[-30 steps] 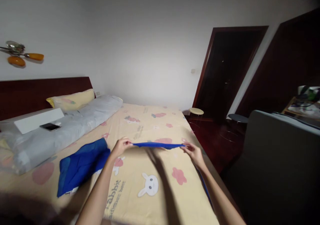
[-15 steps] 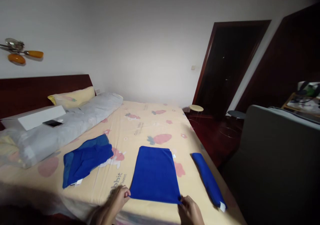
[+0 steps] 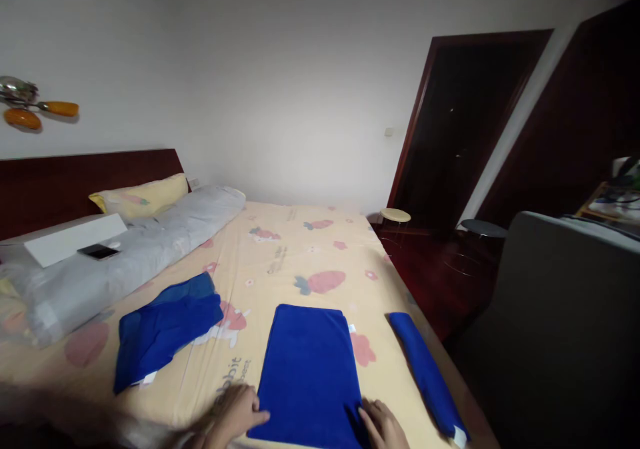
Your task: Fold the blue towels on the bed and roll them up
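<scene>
Both hands, left hand (image 3: 239, 410) and right hand (image 3: 383, 425), lie open-fingered on the near corners of the flat blue towel (image 3: 310, 373), near the bed (image 3: 300, 249) edge.

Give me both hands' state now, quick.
Left hand: resting on the near left corner of the blue towel; grip cannot be told.
Right hand: on the near right corner; grip cannot be told.

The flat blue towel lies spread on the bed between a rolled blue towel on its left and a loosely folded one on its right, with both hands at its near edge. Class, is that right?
Not quite: the sides are swapped. The head view shows the rolled blue towel to the right of the flat blue towel and the loosely folded one to its left. The rest holds: it lies on the bed, with the left hand and right hand at its near edge.
</scene>
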